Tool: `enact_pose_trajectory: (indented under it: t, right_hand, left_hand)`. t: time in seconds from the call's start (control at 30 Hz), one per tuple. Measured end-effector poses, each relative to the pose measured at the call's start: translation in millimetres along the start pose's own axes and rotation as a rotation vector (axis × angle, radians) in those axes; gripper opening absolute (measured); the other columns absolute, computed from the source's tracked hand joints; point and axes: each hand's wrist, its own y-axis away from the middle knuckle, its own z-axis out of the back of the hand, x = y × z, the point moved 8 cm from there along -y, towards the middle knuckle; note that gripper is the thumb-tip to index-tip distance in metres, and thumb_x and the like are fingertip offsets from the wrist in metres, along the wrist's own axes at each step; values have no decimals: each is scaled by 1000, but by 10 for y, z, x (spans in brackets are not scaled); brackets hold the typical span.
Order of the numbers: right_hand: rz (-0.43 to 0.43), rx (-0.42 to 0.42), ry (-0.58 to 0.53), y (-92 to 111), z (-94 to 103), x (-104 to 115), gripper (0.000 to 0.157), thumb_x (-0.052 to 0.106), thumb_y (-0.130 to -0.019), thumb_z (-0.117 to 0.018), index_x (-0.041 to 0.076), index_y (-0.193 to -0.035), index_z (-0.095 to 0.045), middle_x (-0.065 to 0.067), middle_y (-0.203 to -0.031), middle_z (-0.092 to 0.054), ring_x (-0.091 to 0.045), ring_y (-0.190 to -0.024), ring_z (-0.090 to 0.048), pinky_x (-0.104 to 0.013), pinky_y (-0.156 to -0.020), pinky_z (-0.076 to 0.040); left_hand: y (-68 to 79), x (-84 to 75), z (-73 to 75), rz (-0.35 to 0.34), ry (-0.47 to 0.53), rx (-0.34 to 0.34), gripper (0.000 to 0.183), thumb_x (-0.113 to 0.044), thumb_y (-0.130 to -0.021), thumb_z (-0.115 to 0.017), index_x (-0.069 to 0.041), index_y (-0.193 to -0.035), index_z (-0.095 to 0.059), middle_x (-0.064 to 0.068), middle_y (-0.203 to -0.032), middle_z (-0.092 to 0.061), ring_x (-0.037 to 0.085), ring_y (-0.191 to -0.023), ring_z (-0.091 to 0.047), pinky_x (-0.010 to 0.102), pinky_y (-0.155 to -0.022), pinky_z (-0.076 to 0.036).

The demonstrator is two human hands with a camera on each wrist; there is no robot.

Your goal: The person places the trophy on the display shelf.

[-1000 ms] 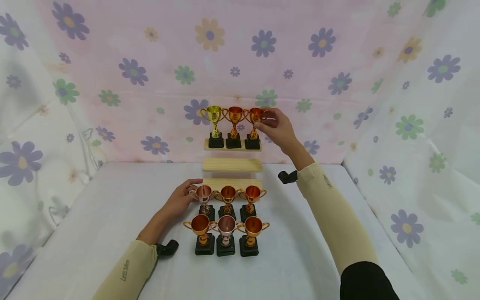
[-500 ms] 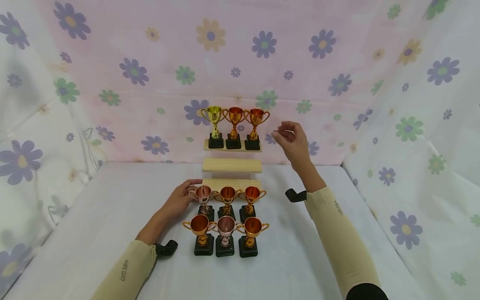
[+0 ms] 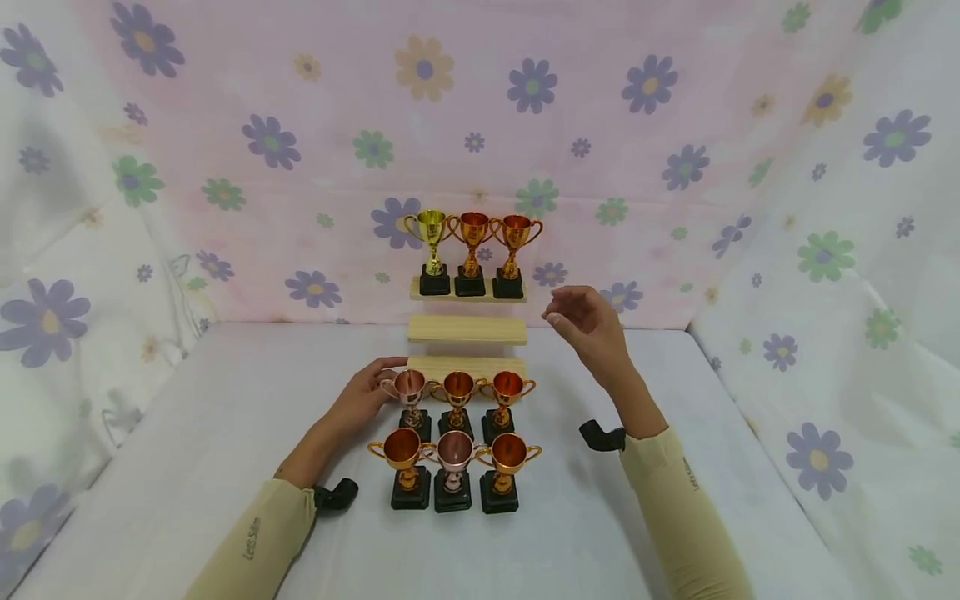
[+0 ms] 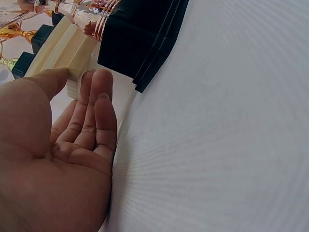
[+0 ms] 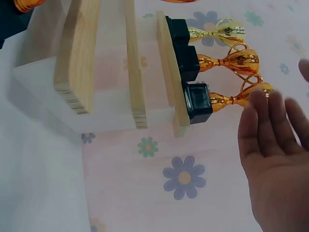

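On the top board of a three-step wooden display stand (image 3: 467, 328) stand a gold trophy cup (image 3: 432, 242) and two orange-gold trophy cups (image 3: 472, 243). My left hand (image 3: 363, 398) holds the left end of the stand's lowest board; the left wrist view shows the thumb against the wooden board (image 4: 72, 53) and the fingers bent close beside it. My right hand (image 3: 596, 333) hovers right of the stand, holding nothing, its fingers loosely bent. In the right wrist view it appears near the rightmost orange-gold trophy cup (image 5: 236, 99), which stands upright.
Several more trophy cups stand in two rows before the stand, including a rose-gold one (image 3: 454, 454) in the front row and another rose-gold one (image 3: 410, 390) beside my left hand. Flowered cloth (image 3: 330, 75) hangs behind and at both sides of the white table (image 3: 225, 400).
My right hand has let go of the rightmost trophy cup on the top board and moved right and down towards me. My left hand stays on the stand.
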Motion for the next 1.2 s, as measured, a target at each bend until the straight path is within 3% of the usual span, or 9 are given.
enact_pose_trajectory:
  t: [0.13,0.3,0.53,0.7,0.8,1.0,1.2]
  right_hand:
    - [14,122,-3,146,-83,-18,31,1,-101,-68,-2,-130,-61,-19,-111,-65,-23,-103,-68,-27,-95,-56]
    - [16,228,28,277,-140,-96,34,-5,-96,-70,-3,-129,-62,-23,-113,-66,-24,-104,-68,-29,-97,-56]
    - [54,387,44,318,-297,-155,46,-6,-93,-75,-9,-135,-58,-27,-119,-64,-36,-109,-64,-36,-100,-55]
    - [53,523,84,385,-474,-217,57,-2,-90,-79,2,-143,-57,-25,-127,-63,-37,-115,-64,-50,-102,-53]
    - [29,582,115,431,-568,-265,64,5,-89,-83,5,-146,-55,-20,-133,-62,-32,-120,-63,-52,-103,-53]
    - [-45,613,149,483,-705,-386,71,11,-87,-86,-2,-148,-51,-18,-144,-59,-25,-131,-59,-44,-111,-48]
    - [-73,608,131,509,-781,-481,60,4,-88,-83,2,-141,-55,-13,-134,-62,-23,-124,-63,-40,-110,-48]
  left_hand:
    - [-2,-8,-10,-21,6,-10,53,1,-102,-52,-3,-154,-49,18,-121,-73,15,-100,-64,27,-87,-47]
    - [-10,28,-43,2,19,5,54,2,-100,-52,-4,-154,-50,18,-119,-72,18,-95,-62,29,-78,-45]
    - [-6,1,-7,-4,36,-2,55,3,-99,-52,-3,-153,-49,17,-117,-73,18,-95,-62,27,-78,-47]
    - [2,17,-11,16,43,-2,55,2,-99,-53,-4,-154,-50,18,-117,-72,18,-93,-60,28,-75,-44]
    - [3,5,-25,16,34,-4,54,2,-99,-53,-4,-153,-50,18,-119,-72,17,-95,-61,28,-77,-45]
    - [-4,-11,-33,3,28,-2,54,1,-100,-53,-4,-154,-49,19,-121,-72,17,-95,-61,28,-77,-44]
    - [-7,3,-20,0,32,-6,54,2,-99,-52,-3,-153,-50,18,-120,-73,18,-94,-60,28,-76,-43]
